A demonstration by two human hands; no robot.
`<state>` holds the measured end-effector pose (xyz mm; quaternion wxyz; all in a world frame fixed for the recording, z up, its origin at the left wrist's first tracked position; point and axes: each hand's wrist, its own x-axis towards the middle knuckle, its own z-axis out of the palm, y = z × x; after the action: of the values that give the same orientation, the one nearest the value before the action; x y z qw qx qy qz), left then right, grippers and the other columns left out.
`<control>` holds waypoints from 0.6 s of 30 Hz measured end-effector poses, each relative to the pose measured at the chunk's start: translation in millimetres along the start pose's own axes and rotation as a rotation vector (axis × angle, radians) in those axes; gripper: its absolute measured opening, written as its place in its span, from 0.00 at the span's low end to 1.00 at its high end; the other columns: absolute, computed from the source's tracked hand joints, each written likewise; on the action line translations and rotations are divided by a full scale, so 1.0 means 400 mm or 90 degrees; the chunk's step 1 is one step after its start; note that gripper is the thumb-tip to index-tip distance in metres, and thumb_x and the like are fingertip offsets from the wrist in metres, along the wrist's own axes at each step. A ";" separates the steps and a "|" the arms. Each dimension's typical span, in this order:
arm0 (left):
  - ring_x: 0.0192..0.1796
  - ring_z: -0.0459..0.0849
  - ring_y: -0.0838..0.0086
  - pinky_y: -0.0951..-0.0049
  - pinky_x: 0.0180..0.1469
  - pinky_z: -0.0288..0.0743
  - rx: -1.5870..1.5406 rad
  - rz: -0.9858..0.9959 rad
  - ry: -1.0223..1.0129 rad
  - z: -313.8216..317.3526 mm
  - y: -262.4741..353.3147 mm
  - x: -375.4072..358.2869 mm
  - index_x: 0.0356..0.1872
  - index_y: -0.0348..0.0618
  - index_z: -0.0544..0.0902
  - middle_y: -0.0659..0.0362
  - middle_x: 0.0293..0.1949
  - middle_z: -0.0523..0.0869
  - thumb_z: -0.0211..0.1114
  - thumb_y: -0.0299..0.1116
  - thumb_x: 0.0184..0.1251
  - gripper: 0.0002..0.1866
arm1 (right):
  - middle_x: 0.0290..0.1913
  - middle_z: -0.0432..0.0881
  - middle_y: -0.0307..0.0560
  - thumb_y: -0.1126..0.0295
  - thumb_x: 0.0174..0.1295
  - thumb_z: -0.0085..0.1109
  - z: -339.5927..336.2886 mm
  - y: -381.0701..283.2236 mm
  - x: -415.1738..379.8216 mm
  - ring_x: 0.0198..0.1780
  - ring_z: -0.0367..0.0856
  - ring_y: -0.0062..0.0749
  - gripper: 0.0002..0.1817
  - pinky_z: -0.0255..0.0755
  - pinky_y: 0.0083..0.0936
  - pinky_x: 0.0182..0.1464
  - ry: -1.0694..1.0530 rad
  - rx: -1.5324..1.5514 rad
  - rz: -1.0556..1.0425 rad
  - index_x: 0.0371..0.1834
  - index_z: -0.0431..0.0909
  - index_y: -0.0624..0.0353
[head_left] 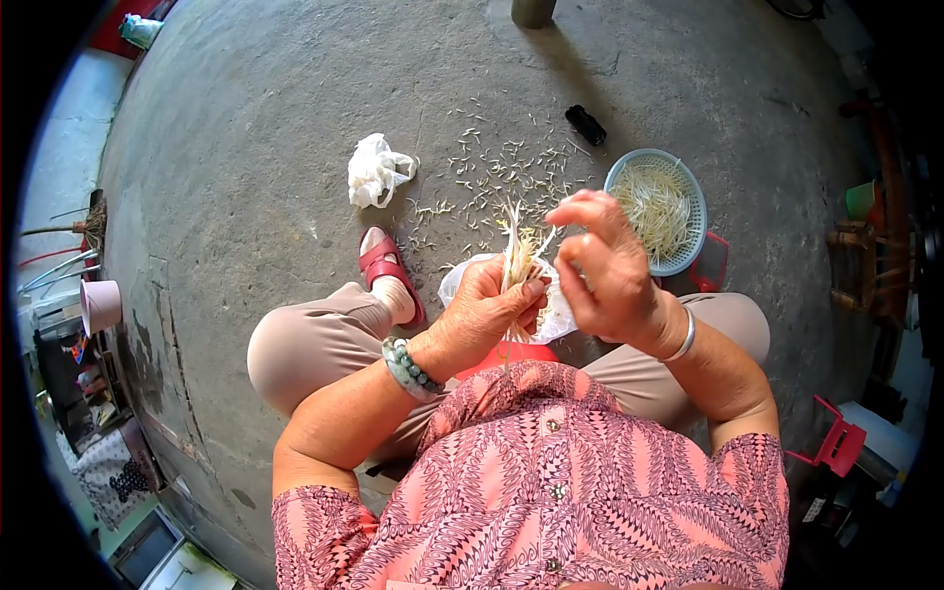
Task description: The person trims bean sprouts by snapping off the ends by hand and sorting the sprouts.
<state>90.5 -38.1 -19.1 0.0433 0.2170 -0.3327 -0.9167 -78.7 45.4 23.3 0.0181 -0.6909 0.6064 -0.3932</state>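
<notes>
My left hand is closed around a bunch of bean sprouts, their pale stems and yellowish tips sticking up above the fingers. Close by on the right, my right hand has its fingers bent but apart, and I see nothing between them. Its fingertips are near the top of the bunch. Below both hands, a white plastic bag lies between my knees, partly hidden by the hands. To the right, a light blue plastic basket holds many bean sprouts.
Small pale sprout scraps are scattered over the concrete floor. A crumpled white bag lies near my red sandal. A black object rests beyond the basket. A red stool stands at right, a pink bucket at left.
</notes>
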 end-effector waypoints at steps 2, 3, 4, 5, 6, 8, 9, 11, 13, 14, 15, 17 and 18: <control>0.27 0.71 0.82 0.80 0.30 0.71 -0.001 -0.008 0.002 0.002 0.005 -0.003 0.44 0.40 0.76 0.65 0.28 0.75 0.62 0.33 0.69 0.09 | 0.44 0.79 0.53 0.76 0.51 0.62 -0.020 0.025 0.004 0.48 0.77 0.49 0.06 0.68 0.41 0.55 -0.012 -0.042 0.024 0.26 0.74 0.63; 0.27 0.71 0.82 0.80 0.29 0.71 -0.001 -0.012 0.002 0.003 0.007 -0.003 0.44 0.40 0.76 0.65 0.28 0.75 0.62 0.33 0.69 0.09 | 0.44 0.79 0.52 0.75 0.51 0.62 -0.030 0.042 0.007 0.48 0.77 0.48 0.06 0.68 0.41 0.55 -0.017 -0.063 0.036 0.26 0.74 0.63; 0.27 0.71 0.82 0.79 0.29 0.70 -0.006 -0.011 -0.005 0.003 0.008 -0.004 0.44 0.40 0.76 0.65 0.28 0.75 0.62 0.33 0.69 0.09 | 0.43 0.80 0.52 0.73 0.54 0.63 -0.029 0.063 0.005 0.47 0.78 0.48 0.07 0.70 0.38 0.55 -0.003 -0.073 0.044 0.33 0.78 0.64; 0.27 0.71 0.82 0.79 0.29 0.70 -0.010 -0.011 -0.013 0.003 0.008 -0.005 0.44 0.39 0.76 0.65 0.28 0.75 0.61 0.33 0.69 0.09 | 0.43 0.80 0.53 0.73 0.54 0.63 -0.027 0.062 0.004 0.46 0.79 0.47 0.08 0.71 0.37 0.53 0.007 -0.038 0.105 0.35 0.78 0.64; 0.27 0.71 0.82 0.79 0.29 0.70 -0.015 -0.009 -0.021 0.004 0.009 -0.006 0.45 0.39 0.76 0.65 0.28 0.75 0.61 0.32 0.69 0.09 | 0.43 0.80 0.53 0.73 0.55 0.63 -0.024 0.059 0.004 0.46 0.79 0.47 0.09 0.72 0.35 0.52 0.018 -0.002 0.164 0.38 0.79 0.64; 0.27 0.72 0.82 0.80 0.29 0.70 -0.025 -0.005 -0.031 0.008 0.015 -0.007 0.45 0.39 0.76 0.64 0.28 0.75 0.61 0.32 0.69 0.09 | 0.41 0.82 0.50 0.70 0.59 0.61 -0.027 0.049 0.004 0.43 0.82 0.37 0.14 0.75 0.27 0.46 0.005 0.131 0.340 0.46 0.79 0.66; 0.28 0.72 0.82 0.80 0.29 0.70 -0.029 -0.003 -0.037 0.010 0.018 -0.007 0.45 0.39 0.76 0.64 0.28 0.75 0.61 0.32 0.69 0.09 | 0.40 0.83 0.48 0.69 0.60 0.61 -0.029 0.052 0.003 0.42 0.82 0.33 0.13 0.75 0.25 0.45 -0.005 0.229 0.404 0.45 0.79 0.66; 0.27 0.71 0.82 0.80 0.28 0.69 -0.029 -0.007 -0.034 0.013 0.020 -0.008 0.45 0.38 0.76 0.65 0.28 0.75 0.61 0.31 0.69 0.09 | 0.37 0.83 0.43 0.68 0.62 0.60 -0.030 0.060 0.000 0.39 0.81 0.25 0.13 0.75 0.23 0.43 -0.027 0.428 0.528 0.45 0.79 0.66; 0.27 0.71 0.82 0.80 0.28 0.69 -0.022 -0.016 -0.037 0.014 0.022 -0.009 0.45 0.38 0.76 0.65 0.28 0.75 0.61 0.31 0.69 0.09 | 0.31 0.81 0.38 0.67 0.63 0.61 -0.044 0.046 0.014 0.34 0.78 0.19 0.12 0.74 0.19 0.40 -0.092 0.554 0.599 0.42 0.80 0.66; 0.27 0.70 0.82 0.80 0.27 0.69 -0.015 -0.023 -0.043 0.014 0.023 -0.010 0.45 0.38 0.75 0.65 0.28 0.75 0.61 0.31 0.69 0.09 | 0.30 0.81 0.38 0.67 0.63 0.61 -0.046 0.045 0.013 0.34 0.77 0.18 0.11 0.74 0.18 0.39 -0.123 0.600 0.624 0.41 0.80 0.66; 0.26 0.70 0.83 0.80 0.27 0.68 -0.009 -0.031 -0.048 0.014 0.022 -0.010 0.45 0.38 0.75 0.65 0.28 0.75 0.61 0.31 0.69 0.09 | 0.30 0.80 0.38 0.68 0.63 0.61 -0.047 0.045 0.011 0.33 0.76 0.17 0.11 0.73 0.17 0.39 -0.156 0.646 0.649 0.39 0.80 0.65; 0.26 0.70 0.83 0.80 0.27 0.67 -0.020 -0.037 -0.043 0.014 0.022 -0.009 0.45 0.39 0.75 0.65 0.29 0.75 0.61 0.30 0.69 0.09 | 0.27 0.79 0.37 0.69 0.63 0.60 -0.038 0.054 -0.001 0.31 0.75 0.16 0.08 0.72 0.15 0.36 -0.172 0.698 0.593 0.35 0.80 0.65; 0.26 0.69 0.83 0.80 0.27 0.67 -0.025 -0.039 -0.039 0.014 0.023 -0.009 0.45 0.39 0.75 0.65 0.29 0.75 0.62 0.30 0.69 0.09 | 0.27 0.78 0.36 0.70 0.63 0.59 -0.038 0.055 -0.003 0.31 0.74 0.15 0.08 0.71 0.15 0.35 -0.180 0.696 0.577 0.35 0.79 0.65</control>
<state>90.8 -40.9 -8.1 0.0089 0.1978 -0.3088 -0.9303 -105.4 47.4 21.9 0.6006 -0.3080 0.5418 -0.5008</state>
